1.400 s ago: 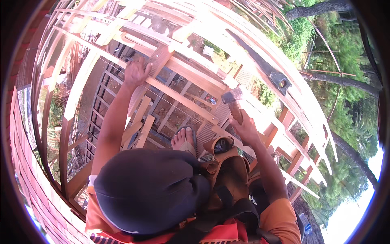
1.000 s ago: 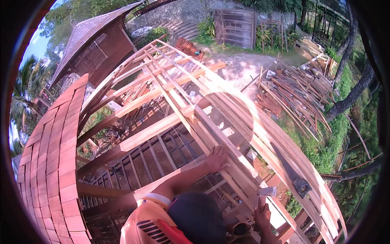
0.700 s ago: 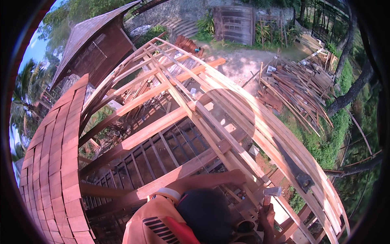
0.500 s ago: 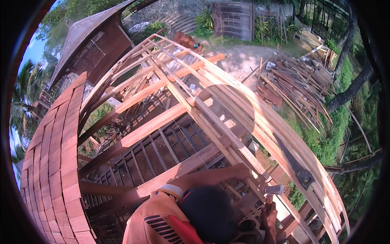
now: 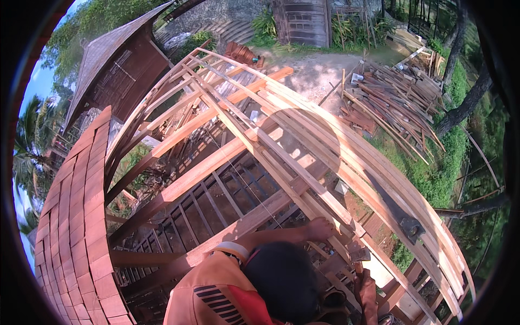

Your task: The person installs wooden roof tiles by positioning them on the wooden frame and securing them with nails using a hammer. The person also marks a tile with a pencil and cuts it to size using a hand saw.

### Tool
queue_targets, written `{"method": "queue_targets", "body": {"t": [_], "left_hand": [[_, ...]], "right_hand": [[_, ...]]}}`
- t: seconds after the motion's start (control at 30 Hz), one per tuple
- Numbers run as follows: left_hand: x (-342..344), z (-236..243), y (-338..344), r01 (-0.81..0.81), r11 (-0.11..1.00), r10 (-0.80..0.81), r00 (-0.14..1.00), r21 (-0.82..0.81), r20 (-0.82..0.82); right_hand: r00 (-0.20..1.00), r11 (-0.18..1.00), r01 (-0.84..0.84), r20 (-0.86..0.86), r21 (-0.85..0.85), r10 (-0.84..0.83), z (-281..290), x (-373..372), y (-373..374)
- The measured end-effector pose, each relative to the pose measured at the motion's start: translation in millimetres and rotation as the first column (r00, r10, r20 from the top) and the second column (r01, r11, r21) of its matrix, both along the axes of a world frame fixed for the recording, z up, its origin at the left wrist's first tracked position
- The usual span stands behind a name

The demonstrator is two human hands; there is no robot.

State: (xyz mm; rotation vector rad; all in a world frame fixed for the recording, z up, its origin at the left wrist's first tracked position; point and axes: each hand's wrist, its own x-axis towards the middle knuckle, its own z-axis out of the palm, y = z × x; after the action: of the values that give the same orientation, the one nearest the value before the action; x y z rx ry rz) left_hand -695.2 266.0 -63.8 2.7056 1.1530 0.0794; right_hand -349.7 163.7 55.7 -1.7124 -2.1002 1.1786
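Neither of my hands is in view. A co-worker in an orange shirt (image 5: 197, 290) with red and dark stripes bends over the timber roof frame, dark-haired head (image 5: 281, 281) seen from above. One of the co-worker's hands (image 5: 321, 229) looks closed and rests at a long rafter (image 5: 271, 165); whether it holds anything small cannot be made out. The other hand, lower right, grips a hammer (image 5: 358, 254), its head beside the rafter. On the pale battens (image 5: 374, 189) to the right lies a dark handsaw (image 5: 403, 222).
Thick cross beams (image 5: 179, 187) span an open drop over dark slats (image 5: 208, 203). Reddish roof shingles (image 5: 70, 233) slope along the left. A string runs across the beams. Below are a lumber pile (image 5: 398, 105), a tree trunk (image 5: 460, 116) and a weathered wooden gate (image 5: 303, 24).
The co-worker's hammer has shifted slightly and its head has turned. The co-worker's other hand has moved a little left along the frame. My view has tilted slightly.
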Motion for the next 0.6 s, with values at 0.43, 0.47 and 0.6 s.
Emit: {"method": "queue_targets", "body": {"t": [0.43, 0.47, 0.6], "left_hand": [[8, 22, 16, 0.036, 0.999, -0.036, 0.999, 0.008, -0.036], [10, 21, 14, 0.029, 1.000, -0.028, 1.000, 0.006, -0.012], [3, 26, 9, -0.004, 1.000, 0.005, 1.000, 0.028, -0.029]], "right_hand": [[0.992, 0.918, -0.028, -0.126, -0.396, -0.024, 60, -11, 32], [0.997, 0.974, -0.043, -0.073, -0.223, 0.027, 46, -4, 31], [0.959, 0.943, 0.264, -0.054, -0.202, -0.280, 75, -8, 58]]}}
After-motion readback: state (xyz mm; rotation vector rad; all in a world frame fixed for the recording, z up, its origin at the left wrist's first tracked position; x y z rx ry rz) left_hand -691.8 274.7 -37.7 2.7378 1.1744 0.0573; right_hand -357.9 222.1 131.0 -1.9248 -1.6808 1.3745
